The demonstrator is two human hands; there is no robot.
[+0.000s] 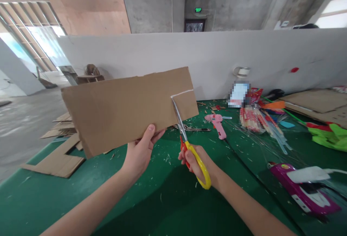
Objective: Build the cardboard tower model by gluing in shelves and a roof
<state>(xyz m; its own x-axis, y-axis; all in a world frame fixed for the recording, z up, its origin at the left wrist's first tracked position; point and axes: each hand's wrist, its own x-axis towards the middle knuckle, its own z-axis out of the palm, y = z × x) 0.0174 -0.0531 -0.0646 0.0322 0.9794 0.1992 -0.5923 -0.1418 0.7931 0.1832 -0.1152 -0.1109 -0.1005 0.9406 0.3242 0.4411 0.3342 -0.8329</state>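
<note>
A long piece of brown cardboard (119, 113) is held up over the green table, pinched along its lower edge by my left hand (141, 152), thumb on the near face. My right hand (196, 160) grips scissors (199, 165) with one yellow and one red handle. Their blades reach up across the cardboard's right part from its lower edge. The tip of the visible blade meets the left end of a pale line (182, 93) that runs to the right edge. Whatever part of the scissors lies behind the cardboard is hidden.
On the green table (130, 199) a pink glue gun (217, 123) lies with its cord trailing right. A purple power strip (303, 189) sits at the right, near bundled sticks (252, 120). Cut cardboard scraps (56, 158) lie left; a white low wall (151, 55) stands behind.
</note>
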